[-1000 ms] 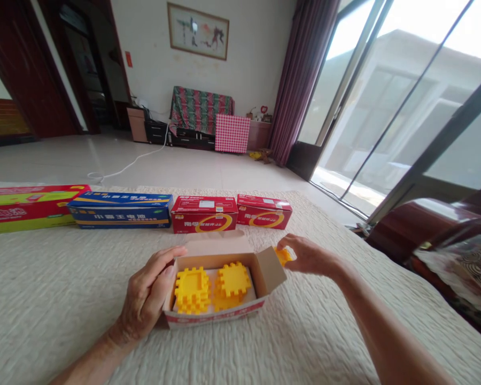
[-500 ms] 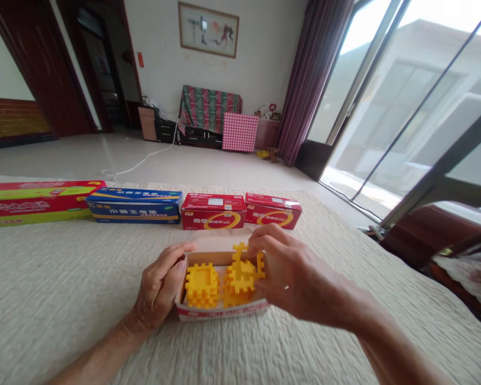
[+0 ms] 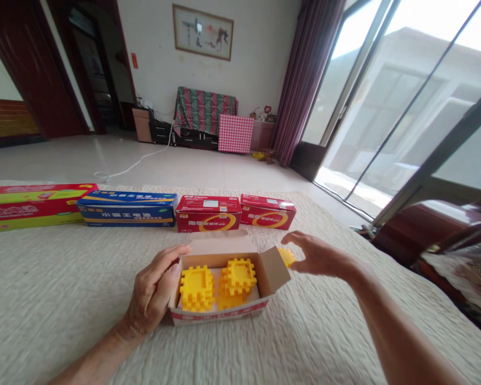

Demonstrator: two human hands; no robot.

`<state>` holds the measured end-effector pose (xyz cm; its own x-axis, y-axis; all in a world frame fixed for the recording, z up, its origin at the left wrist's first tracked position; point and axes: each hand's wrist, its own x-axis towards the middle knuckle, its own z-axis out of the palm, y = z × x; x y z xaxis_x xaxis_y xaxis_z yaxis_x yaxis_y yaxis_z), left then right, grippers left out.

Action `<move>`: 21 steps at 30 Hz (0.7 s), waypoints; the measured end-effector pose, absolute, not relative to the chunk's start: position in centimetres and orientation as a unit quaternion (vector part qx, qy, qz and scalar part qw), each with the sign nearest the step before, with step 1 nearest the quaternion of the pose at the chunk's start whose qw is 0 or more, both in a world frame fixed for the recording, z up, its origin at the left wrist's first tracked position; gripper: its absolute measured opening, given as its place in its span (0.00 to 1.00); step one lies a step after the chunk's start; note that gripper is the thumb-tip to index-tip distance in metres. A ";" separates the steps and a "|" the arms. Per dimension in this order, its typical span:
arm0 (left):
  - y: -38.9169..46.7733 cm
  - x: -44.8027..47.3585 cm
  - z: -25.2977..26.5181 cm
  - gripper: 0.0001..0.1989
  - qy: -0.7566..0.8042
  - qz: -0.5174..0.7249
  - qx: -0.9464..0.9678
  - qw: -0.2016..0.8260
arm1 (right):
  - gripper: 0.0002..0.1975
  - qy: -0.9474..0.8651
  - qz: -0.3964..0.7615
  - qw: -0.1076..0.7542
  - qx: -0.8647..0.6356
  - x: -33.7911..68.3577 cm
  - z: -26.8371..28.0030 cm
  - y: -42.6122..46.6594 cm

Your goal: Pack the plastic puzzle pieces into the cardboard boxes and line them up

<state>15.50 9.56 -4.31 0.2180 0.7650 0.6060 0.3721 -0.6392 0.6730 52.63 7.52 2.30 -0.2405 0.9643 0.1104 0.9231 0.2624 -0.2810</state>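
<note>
An open cardboard box (image 3: 220,316) with a red and white outer side sits on the quilted cloth in front of me. Inside are two stacks of yellow notched-edge plastic building pieces, a left stack (image 3: 196,282) and a right stack (image 3: 240,274). My left hand (image 3: 154,283) grips the box's left end, thumb at its rim. Past the box's raised right flap (image 3: 275,270), my right hand (image 3: 318,254) has thumb and fingers apart. Another yellow piece (image 3: 287,258) shows beside its fingertips, partly hidden by the flap.
A row of boxes stands behind: a red and green one (image 3: 32,208), a blue one (image 3: 128,208) and two red ones, the left (image 3: 208,213) and the right (image 3: 268,212). Cream quilted cloth (image 3: 304,331) lies under everything. Dark red furniture (image 3: 414,230) is at right.
My right hand has left the box and moved right, past the flap. The yellow piece it held tilted over the right stack no longer shows in its fingers. My left hand keeps its grip.
</note>
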 end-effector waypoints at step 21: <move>7.2 15.1 -3.2 0.22 0.453 0.543 0.661 0.252 | 0.19 -0.797 0.066 0.303 -0.518 37.6 6.1 3.7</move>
<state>15.13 7.22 -3.25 0.0009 0.8720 0.4895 0.3244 -0.4633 0.8247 37.63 3.74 6.13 -0.2805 0.8661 0.4138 0.7858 0.4548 -0.4192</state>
